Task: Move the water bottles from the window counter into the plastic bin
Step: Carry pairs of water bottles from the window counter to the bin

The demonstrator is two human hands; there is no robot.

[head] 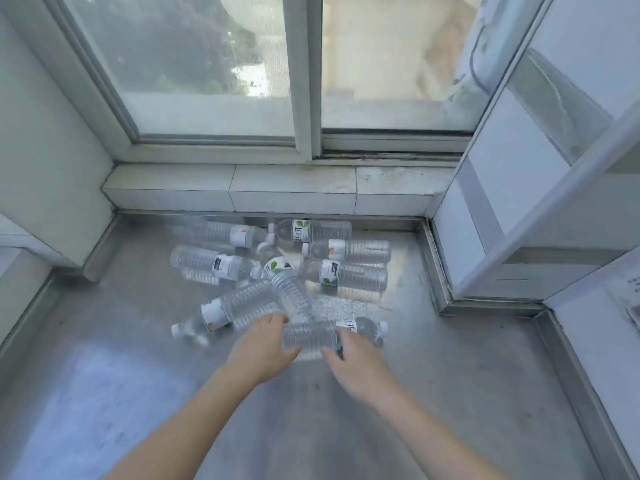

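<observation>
Steel counter (114, 358), nearest bottle (311, 336) between both hands' fingers (277, 320)

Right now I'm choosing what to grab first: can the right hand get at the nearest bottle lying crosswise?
Probably yes. The right hand is already at the nearest bottle, with nothing lying on top of it; the left hand is at its other end.

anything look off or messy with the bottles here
Yes. The bottles lie in a jumble on the counter, all on their sides, pointing different ways, one crossing over others. No spill shows. Both hands, left hand and right hand, reach for the nearest bottle. No bin in view.
</observation>
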